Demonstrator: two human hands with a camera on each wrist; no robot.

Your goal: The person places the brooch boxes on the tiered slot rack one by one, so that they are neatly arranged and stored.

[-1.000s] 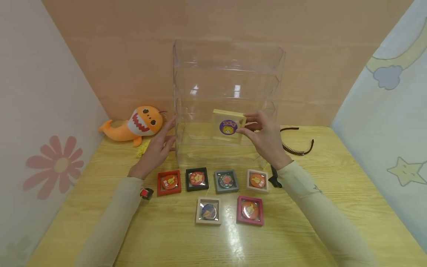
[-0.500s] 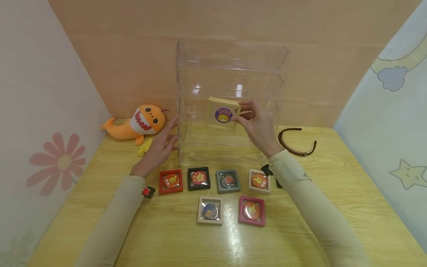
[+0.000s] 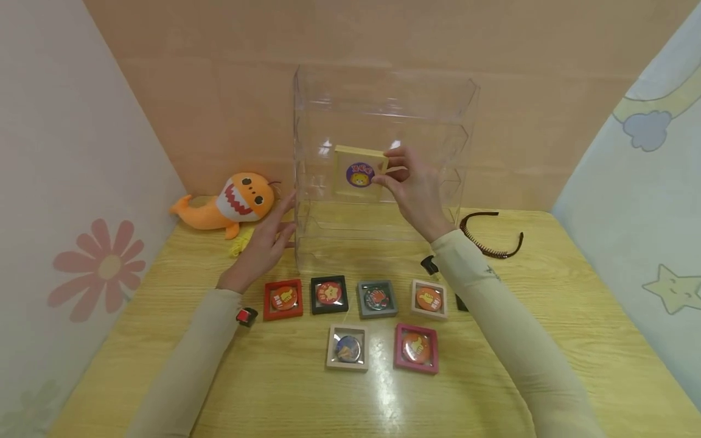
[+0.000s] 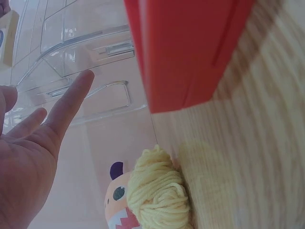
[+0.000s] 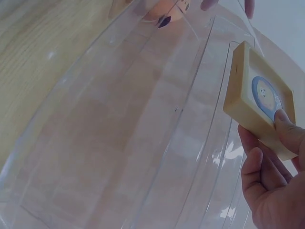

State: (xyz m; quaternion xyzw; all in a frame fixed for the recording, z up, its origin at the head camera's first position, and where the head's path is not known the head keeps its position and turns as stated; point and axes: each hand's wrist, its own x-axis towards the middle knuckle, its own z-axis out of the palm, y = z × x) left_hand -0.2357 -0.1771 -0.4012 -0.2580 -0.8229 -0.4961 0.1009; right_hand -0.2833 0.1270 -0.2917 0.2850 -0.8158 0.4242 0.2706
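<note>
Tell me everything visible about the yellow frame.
The yellow frame is square and shallow, plastic-looking, with a see-through-looking middle that bears a round purple badge: a yellow bear-like face below some lettering. It is held nearly upright, badge toward the viewer, raised above the tabletop and seen against the clear rack. The right hand pinches its right edge, thumb on the front. Whether it touches the rack can't be told.

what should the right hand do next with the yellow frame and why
Perhaps ease the yellow frame into the rack: the right hand pinches it by one side, raised and apparently in front of the rack, with the left hand at the rack's left side.
</note>
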